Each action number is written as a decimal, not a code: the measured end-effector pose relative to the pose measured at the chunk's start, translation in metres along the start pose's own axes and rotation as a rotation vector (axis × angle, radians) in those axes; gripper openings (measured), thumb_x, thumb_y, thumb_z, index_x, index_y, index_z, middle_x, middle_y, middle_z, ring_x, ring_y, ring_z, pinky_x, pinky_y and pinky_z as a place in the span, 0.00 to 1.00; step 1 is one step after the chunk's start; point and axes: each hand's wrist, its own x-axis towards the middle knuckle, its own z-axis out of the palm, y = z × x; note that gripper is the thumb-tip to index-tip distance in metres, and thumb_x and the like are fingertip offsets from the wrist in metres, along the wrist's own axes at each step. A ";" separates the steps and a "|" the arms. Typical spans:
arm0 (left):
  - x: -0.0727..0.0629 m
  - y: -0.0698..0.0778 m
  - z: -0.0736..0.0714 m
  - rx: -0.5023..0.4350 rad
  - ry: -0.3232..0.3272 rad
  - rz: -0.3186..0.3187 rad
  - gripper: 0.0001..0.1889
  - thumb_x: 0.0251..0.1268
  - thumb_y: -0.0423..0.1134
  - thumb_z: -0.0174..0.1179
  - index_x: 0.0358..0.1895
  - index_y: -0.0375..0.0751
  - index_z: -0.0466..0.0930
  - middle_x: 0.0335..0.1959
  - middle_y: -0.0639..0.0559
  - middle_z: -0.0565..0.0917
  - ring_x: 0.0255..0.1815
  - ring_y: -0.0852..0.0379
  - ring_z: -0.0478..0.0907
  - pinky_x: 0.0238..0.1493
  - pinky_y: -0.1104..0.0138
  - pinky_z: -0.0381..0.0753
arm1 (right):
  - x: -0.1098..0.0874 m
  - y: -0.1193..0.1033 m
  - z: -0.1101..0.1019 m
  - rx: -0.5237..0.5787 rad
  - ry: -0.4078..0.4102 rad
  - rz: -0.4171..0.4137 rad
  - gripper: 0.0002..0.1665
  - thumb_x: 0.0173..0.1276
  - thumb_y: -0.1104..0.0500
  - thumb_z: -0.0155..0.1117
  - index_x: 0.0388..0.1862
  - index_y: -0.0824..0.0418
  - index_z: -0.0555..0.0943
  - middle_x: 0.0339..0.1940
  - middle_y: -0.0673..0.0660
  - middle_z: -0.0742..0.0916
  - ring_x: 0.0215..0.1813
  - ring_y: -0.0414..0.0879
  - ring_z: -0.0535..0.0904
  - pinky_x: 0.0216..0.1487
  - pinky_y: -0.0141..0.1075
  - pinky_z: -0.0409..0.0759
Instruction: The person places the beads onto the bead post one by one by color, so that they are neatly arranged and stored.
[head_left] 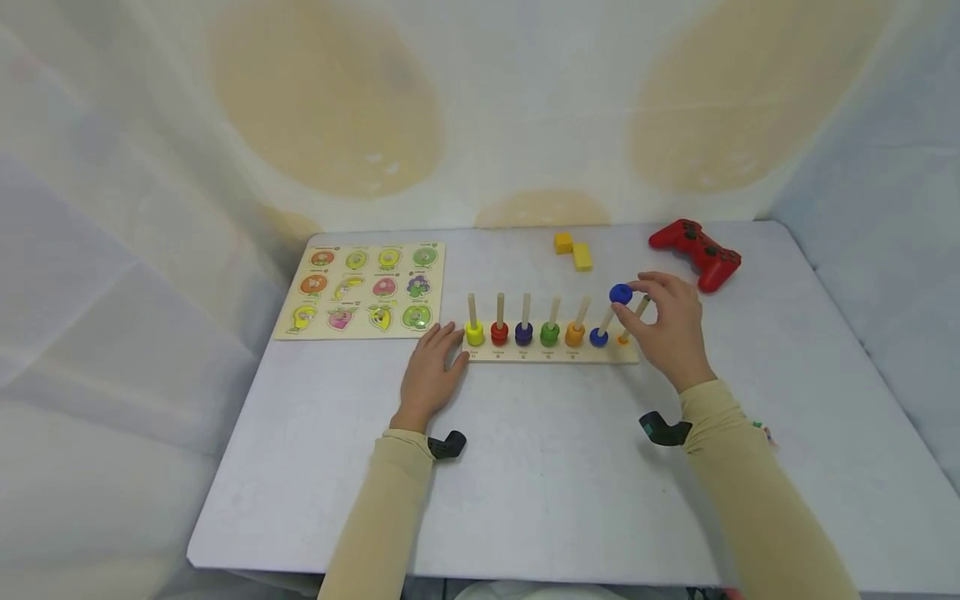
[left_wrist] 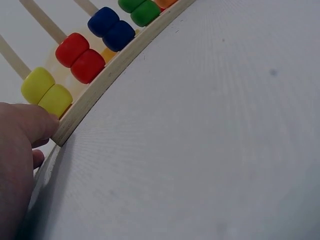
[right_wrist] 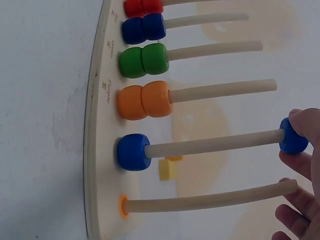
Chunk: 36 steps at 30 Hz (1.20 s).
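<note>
A wooden peg board [head_left: 630,353] with upright rods carries stacked beads in several colours. My right hand [head_left: 670,327] pinches a blue bead [head_left: 620,293] between thumb and fingertips. In the right wrist view, the held bead [right_wrist: 292,137] is at the top end of a rod that has one blue bead [right_wrist: 133,152] at its foot. Other fingertips of that hand are by the top of the bare end rod [right_wrist: 215,198]. My left hand [head_left: 429,379] holds the board's left end, its thumb at the near corner beside the yellow beads [left_wrist: 47,92].
A fruit picture board [head_left: 360,292] lies left of the peg board. Two yellow blocks [head_left: 582,257] are behind it. A red game controller [head_left: 697,253] lies at the back right. Beside the right sleeve is a small multicoloured thing [head_left: 765,432].
</note>
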 end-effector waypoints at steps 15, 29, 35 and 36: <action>-0.001 -0.002 -0.001 0.000 -0.008 -0.004 0.26 0.77 0.53 0.53 0.74 0.54 0.70 0.81 0.58 0.65 0.85 0.54 0.51 0.86 0.54 0.54 | -0.002 -0.001 0.003 -0.006 -0.011 -0.019 0.21 0.72 0.55 0.68 0.61 0.59 0.82 0.71 0.66 0.75 0.76 0.64 0.61 0.77 0.67 0.55; -0.003 0.000 0.000 -0.002 -0.007 -0.009 0.26 0.77 0.53 0.53 0.74 0.54 0.70 0.80 0.57 0.65 0.85 0.54 0.51 0.86 0.55 0.54 | -0.003 0.004 0.003 -0.014 -0.049 -0.012 0.31 0.71 0.55 0.67 0.71 0.58 0.73 0.71 0.67 0.75 0.75 0.66 0.62 0.74 0.70 0.56; -0.002 -0.001 0.000 -0.016 -0.003 -0.008 0.26 0.77 0.52 0.54 0.74 0.53 0.71 0.80 0.57 0.66 0.85 0.53 0.52 0.86 0.54 0.55 | -0.004 0.006 0.003 -0.014 -0.070 0.005 0.26 0.74 0.54 0.64 0.68 0.60 0.75 0.71 0.67 0.75 0.76 0.66 0.61 0.74 0.70 0.56; -0.002 -0.001 0.000 -0.028 -0.005 -0.008 0.26 0.77 0.52 0.54 0.74 0.53 0.71 0.80 0.57 0.66 0.85 0.53 0.53 0.86 0.54 0.55 | -0.004 0.007 0.003 -0.015 -0.073 0.007 0.26 0.75 0.54 0.63 0.68 0.60 0.75 0.71 0.67 0.75 0.75 0.67 0.61 0.74 0.70 0.56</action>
